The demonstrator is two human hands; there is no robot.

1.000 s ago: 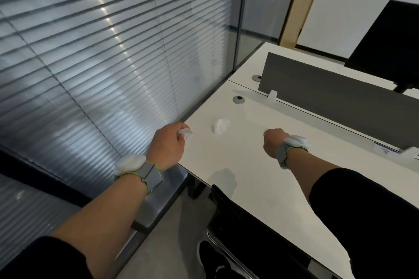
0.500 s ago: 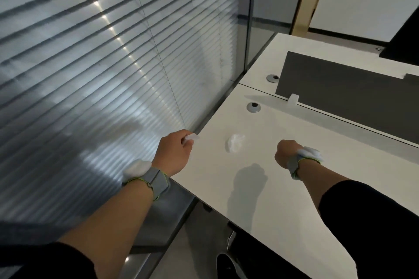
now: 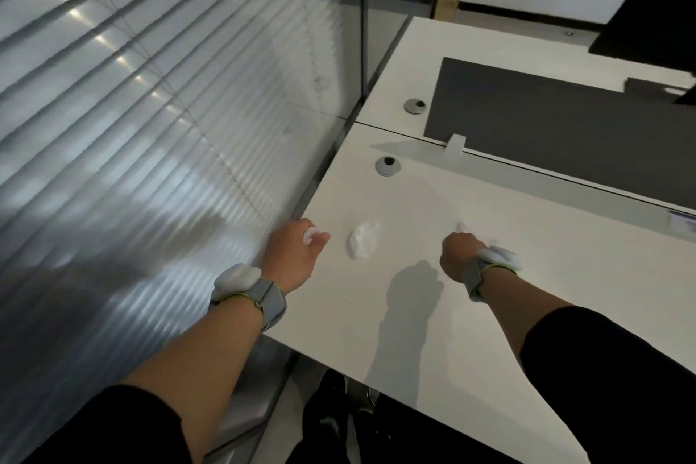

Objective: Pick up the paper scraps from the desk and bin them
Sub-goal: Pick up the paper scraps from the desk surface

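Note:
A crumpled white paper scrap (image 3: 362, 245) lies on the white desk (image 3: 527, 294) near its left edge. My left hand (image 3: 295, 256) hovers at that edge, just left of the scrap, with its fingers closed on a small white paper scrap (image 3: 310, 234). My right hand (image 3: 457, 255) is a fist over the desk to the right of the lying scrap; a sliver of white shows at its knuckles, too small to identify. Both wrists wear grey bands. No bin is in view.
Closed window blinds (image 3: 150, 124) run along the left, close to the desk edge. A dark grey divider panel (image 3: 565, 139) stands across the desk at the back. Two round cable grommets (image 3: 388, 166) sit near the left edge. A black monitor (image 3: 655, 0) is at top right.
The camera has tilted down and moved closer to the desk. Both hands keep their places beside the lying scrap, and the left hand still holds its small scrap.

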